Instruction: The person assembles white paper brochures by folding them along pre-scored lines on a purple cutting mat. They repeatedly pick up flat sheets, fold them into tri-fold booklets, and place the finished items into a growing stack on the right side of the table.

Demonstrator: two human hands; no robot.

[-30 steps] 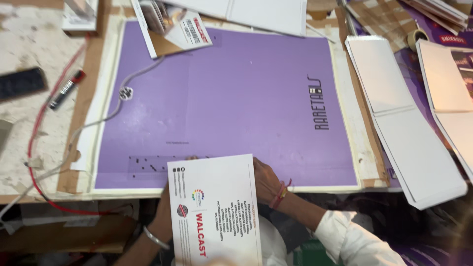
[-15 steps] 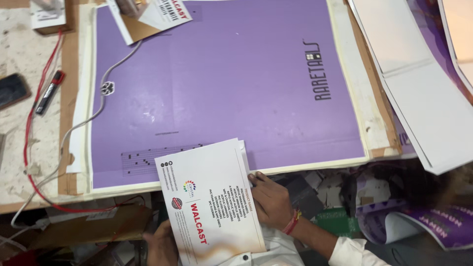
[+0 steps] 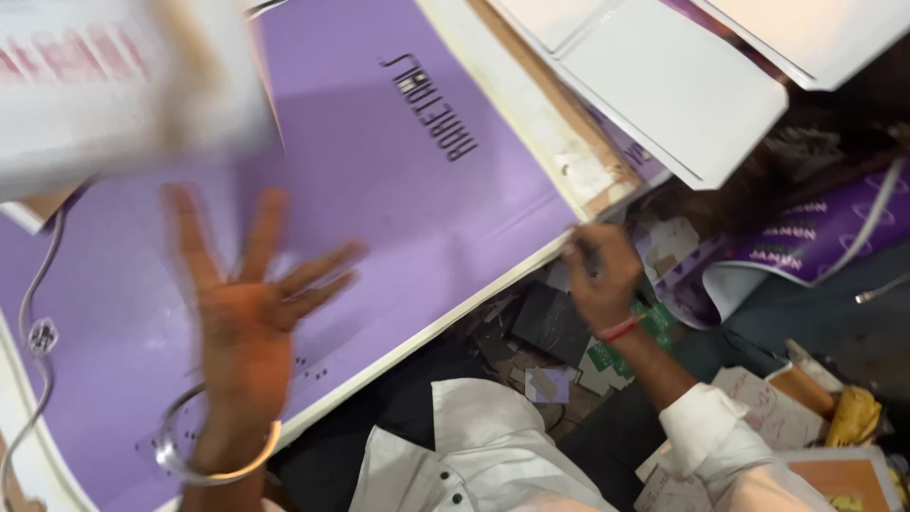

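Note:
A large purple sheet point(image 3: 398, 209) with dark lettering lies on the work board, seen at a slant. My left hand point(image 3: 251, 303) hovers over its near part, fingers spread wide and holding nothing, with a clear bangle on the wrist. A blurred white printed card point(image 3: 123, 85) is in the air at the top left, apart from that hand. My right hand point(image 3: 599, 275), with a red thread at the wrist, is curled at the sheet's near right edge and seems to grip it. Motion blur hides the exact hold.
White flat sheets point(image 3: 664, 85) are stacked beyond the board at the upper right. A grey cable point(image 3: 38, 322) runs along the left edge. Card scraps point(image 3: 559, 332) and a curled purple printed sheet point(image 3: 806, 237) lie below the board.
The white printed card left my hands and is now up at the top left. My left hand opened above the purple sheet, my right moved to its edge, and the view swung right.

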